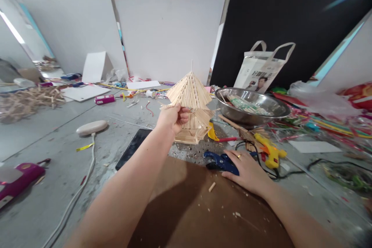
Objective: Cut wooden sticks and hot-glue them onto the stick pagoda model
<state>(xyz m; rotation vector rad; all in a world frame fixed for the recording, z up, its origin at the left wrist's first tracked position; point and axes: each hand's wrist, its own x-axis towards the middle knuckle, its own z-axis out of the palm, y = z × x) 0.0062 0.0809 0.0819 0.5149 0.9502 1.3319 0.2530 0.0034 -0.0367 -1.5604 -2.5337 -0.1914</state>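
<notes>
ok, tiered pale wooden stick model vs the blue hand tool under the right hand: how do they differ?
Colour: the tiered pale wooden stick model is straw-toned; the blue hand tool is dark blue.
Pose: the model is upright, roof peak up; the tool lies low and flat.
Hold: the left hand grips the model's side; the right hand rests over the tool, partly covering it.
Shared: a hand touches each.

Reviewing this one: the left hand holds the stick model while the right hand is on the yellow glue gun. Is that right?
Not quite: the head view shows the right hand on the blue cutter. The left hand does hold the stick model.
</notes>
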